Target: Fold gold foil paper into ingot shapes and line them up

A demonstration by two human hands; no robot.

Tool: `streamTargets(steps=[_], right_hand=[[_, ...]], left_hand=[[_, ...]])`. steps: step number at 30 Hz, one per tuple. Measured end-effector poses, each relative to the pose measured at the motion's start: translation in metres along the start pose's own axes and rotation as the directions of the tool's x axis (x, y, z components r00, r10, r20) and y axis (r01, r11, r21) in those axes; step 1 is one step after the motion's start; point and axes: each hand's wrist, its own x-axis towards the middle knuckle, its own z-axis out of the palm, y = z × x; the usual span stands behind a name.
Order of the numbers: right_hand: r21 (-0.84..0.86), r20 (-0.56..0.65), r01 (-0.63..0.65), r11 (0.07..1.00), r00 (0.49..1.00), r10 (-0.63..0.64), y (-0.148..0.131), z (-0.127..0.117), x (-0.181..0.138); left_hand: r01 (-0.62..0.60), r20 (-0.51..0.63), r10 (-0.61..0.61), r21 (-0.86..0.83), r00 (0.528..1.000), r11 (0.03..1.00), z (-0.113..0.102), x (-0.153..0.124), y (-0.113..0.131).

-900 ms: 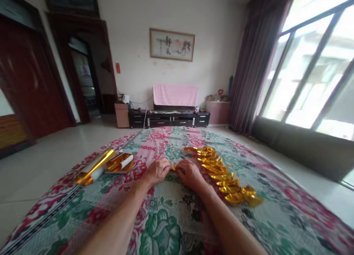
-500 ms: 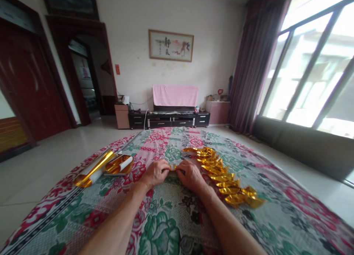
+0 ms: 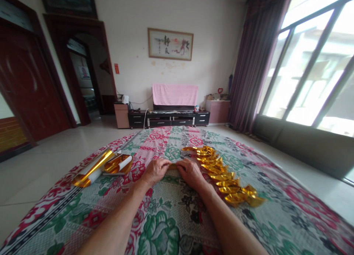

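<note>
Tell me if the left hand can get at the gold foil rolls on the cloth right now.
Probably yes, once it lets go. The left hand and right hand both pinch a small gold piece. The gold foil rolls lie to its left on the floral cloth, with nothing between.

Living room of a home.
Marked out by a framed calligraphy picture (image 3: 170,44) on the white wall (image 3: 215,34), a low black TV cabinet (image 3: 168,119) below a pink cloth (image 3: 175,94), tall windows (image 3: 312,70) with purple curtains (image 3: 254,59), dark red wooden doors (image 3: 27,85), pale tiled floor (image 3: 41,166) and a floral cloth (image 3: 171,218) spread in the foreground.
</note>
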Motion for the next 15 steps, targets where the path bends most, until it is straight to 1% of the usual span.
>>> streamTargets(steps=[3, 8, 12, 15], right_hand=[[0.009, -0.016, -0.034, 0.999, 0.999, 0.034, 0.0015, 0.002, 0.0008], [0.034, -0.031, -0.092, 0.995, 0.995, 0.093, 0.0026, 0.0047, 0.0025], [-0.008, -0.025, -0.132, 0.991, 0.991, 0.132, 0.0018, 0.0047, 0.0055], [-0.058, 0.011, -0.156, 0.986, 0.988, 0.157, 0.0003, 0.0033, 0.0089]], left_hand=[[0.018, 0.005, -0.018, 0.017, 1.0, 1.0, 0.0005, 0.0005, 0.0008], [0.09, -0.03, -0.089, 0.041, 0.996, 0.995, 0.0012, 0.0017, 0.0032], [0.109, -0.038, -0.107, 0.081, 0.994, 0.991, 0.0025, 0.0035, 0.0028], [0.133, -0.03, -0.131, 0.107, 0.991, 0.985, 0.0027, 0.0048, 0.0034]])
